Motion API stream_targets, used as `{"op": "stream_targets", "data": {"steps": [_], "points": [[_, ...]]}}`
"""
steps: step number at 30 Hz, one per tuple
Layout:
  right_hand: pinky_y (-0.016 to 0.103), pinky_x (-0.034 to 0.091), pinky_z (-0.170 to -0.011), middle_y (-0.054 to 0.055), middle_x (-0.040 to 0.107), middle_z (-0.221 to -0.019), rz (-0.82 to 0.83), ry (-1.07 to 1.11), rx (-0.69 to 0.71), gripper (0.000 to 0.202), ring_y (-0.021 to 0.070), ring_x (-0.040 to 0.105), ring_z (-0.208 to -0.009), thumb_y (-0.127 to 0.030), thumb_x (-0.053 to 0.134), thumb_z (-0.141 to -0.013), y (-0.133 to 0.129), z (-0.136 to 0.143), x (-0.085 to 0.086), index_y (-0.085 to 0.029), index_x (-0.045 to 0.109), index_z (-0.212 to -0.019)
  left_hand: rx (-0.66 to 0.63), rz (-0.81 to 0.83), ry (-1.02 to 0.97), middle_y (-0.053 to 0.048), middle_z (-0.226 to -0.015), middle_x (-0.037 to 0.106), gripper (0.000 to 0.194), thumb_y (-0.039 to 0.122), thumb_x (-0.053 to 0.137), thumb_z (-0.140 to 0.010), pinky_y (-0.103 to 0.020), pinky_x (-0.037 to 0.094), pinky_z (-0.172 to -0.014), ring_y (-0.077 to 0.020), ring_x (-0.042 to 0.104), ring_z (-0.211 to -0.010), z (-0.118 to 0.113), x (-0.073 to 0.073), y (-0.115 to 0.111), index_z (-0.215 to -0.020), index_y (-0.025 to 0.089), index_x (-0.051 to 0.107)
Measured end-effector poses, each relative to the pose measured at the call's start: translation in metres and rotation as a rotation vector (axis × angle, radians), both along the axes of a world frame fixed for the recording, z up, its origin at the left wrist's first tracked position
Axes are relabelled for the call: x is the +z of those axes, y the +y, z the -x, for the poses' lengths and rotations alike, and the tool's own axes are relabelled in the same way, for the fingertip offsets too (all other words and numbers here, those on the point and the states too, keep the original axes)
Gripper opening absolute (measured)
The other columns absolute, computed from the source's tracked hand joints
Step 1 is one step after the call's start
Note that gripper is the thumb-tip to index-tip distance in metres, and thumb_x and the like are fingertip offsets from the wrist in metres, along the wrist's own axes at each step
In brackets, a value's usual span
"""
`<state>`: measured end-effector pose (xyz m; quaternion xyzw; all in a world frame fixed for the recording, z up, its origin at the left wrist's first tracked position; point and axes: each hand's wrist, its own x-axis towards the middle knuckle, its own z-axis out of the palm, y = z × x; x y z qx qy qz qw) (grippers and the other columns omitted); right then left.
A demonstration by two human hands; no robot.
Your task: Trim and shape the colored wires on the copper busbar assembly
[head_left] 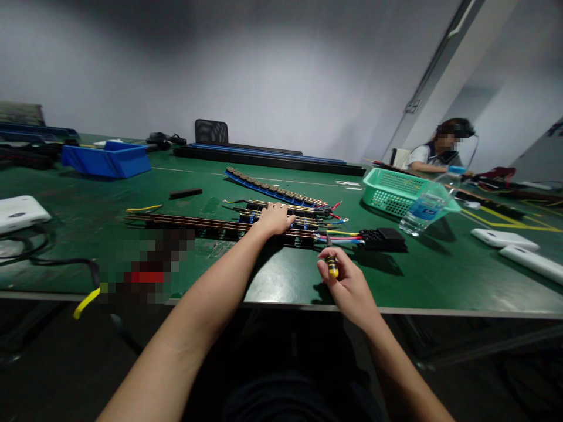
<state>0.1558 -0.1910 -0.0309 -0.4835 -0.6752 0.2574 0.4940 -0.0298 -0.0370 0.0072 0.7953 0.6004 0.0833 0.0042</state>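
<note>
"Containers?"
"Green basket [383, 198], bottle [431, 203] of clear liquid [417, 218] just before it; blue bin [131, 163] far left, contents hidden."
"Hands?"
"Left of the basket: right hand [349, 280] grasping a screwdriver [333, 267]; left hand [275, 220] over rails [211, 224], grip unclear."

The left hand [275, 220] hides part of the rails [206, 224] beneath it, and the tip of the screwdriver [333, 271] in the right hand [349, 281] is too small to tell whether it touches the wires [343, 238] just beyond. Left of the left hand, a pixelated patch [147, 269] masks whatever lies there, and farther out a white device [21, 212] is cut off by the picture's edge. Beyond the right hand, the print on the bottle [422, 212] is too small to read.
</note>
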Motion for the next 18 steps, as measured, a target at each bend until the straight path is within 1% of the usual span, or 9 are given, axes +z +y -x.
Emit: {"op": "stream_targets", "data": {"steps": [2,4,6,8,10,13,16,18], "points": [[0.02,0.035,-0.046,-0.005,0.051,-0.059,0.077,0.161,-0.026,0.036,0.0095,0.043,-0.05,-0.056,0.066,-0.091,0.004,0.0,0.0,-0.022,0.058,-0.084,-0.002,0.001,-0.004,-0.02,-0.149,0.054,0.054,0.048,0.038,-0.107,-0.051,0.043,-0.109,-0.038,0.048,-0.138,0.0,0.0,0.0,-0.142,0.013,0.057],[0.018,0.029,-0.04,-0.008,0.047,-0.055,0.143,0.368,-0.063,0.043,0.0068,0.036,-0.043,-0.062,0.068,-0.088,0.006,0.0,0.0,-0.022,0.052,-0.079,-0.002,0.001,-0.004,-0.02,-0.15,0.054,0.053,0.048,0.037,-0.106,-0.051,0.043,-0.109,-0.0379,0.048,-0.138,-0.001,0.0,0.0,-0.141,0.014,0.058],[0.016,0.024,-0.035,-0.011,0.043,-0.052,0.193,0.548,-0.048,0.048,0.0046,0.029,-0.037,-0.065,0.072,-0.084,0.006,-0.001,0.001,-0.023,0.049,-0.079,0.001,-0.001,-0.006,-0.02,-0.15,0.054,0.053,0.049,0.038,-0.106,-0.051,0.043,-0.109,-0.0379,0.048,-0.138,-0.001,-0.001,0.001,-0.142,0.014,0.058],[0.015,0.023,-0.032,-0.013,0.039,-0.048,0.216,0.669,-0.01,0.052,0.0037,0.025,-0.033,-0.067,0.077,-0.077,0.006,0.0,0.003,-0.024,0.047,-0.079,0.007,-0.003,-0.01,-0.02,-0.151,0.053,0.053,0.048,0.038,-0.106,-0.05,0.043,-0.109,-0.0377,0.047,-0.139,-0.001,-0.002,0.002,-0.142,0.014,0.057],[0.015,0.022,-0.031,-0.015,0.038,-0.046,0.221,0.75,0.0,0.057,0.0032,0.023,-0.031,-0.069,0.081,-0.072,0.006,0.001,0.006,-0.025,0.045,-0.079,0.011,-0.002,-0.01,-0.019,-0.151,0.053,0.054,0.048,0.038,-0.106,-0.05,0.043,-0.11,-0.0375,0.047,-0.139,-0.001,-0.002,0.003,-0.142,0.014,0.057],[0.014,0.021,-0.031,-0.016,0.036,-0.045,0.224,0.841,-0.019,0.061,0.0022,0.021,-0.03,-0.071,0.081,-0.069,0.007,0.004,0.011,-0.025,0.042,-0.078,0.011,0.002,-0.007,-0.019,-0.151,0.053,0.054,0.049,0.037,-0.107,-0.05,0.043,-0.11,-0.0375,0.047,-0.139,0.0,-0.002,0.003,-0.142,0.013,0.057],[0.013,0.02,-0.031,-0.016,0.035,-0.045,0.228,0.873,-0.023,0.062,0.002,0.02,-0.03,-0.07,0.083,-0.068,0.008,0.005,0.011,-0.025,0.041,-0.077,0.011,0.001,-0.004,-0.019,-0.152,0.053,0.054,0.049,0.037,-0.107,-0.049,0.043,-0.111,-0.0371,0.047,-0.14,0.0,-0.002,0.002,-0.142,0.013,0.057],[0.013,0.021,-0.032,-0.015,0.037,-0.047,0.231,0.864,-0.012,0.061,0.0023,0.022,-0.031,-0.069,0.083,-0.068,0.007,0.006,0.009,-0.025,0.043,-0.08,0.013,-0.003,-0.004,-0.019,-0.152,0.053,0.054,0.049,0.037,-0.107,-0.049,0.043,-0.111,-0.0369,0.047,-0.14,0.0,-0.002,0.002,-0.142,0.013,0.057]]}}
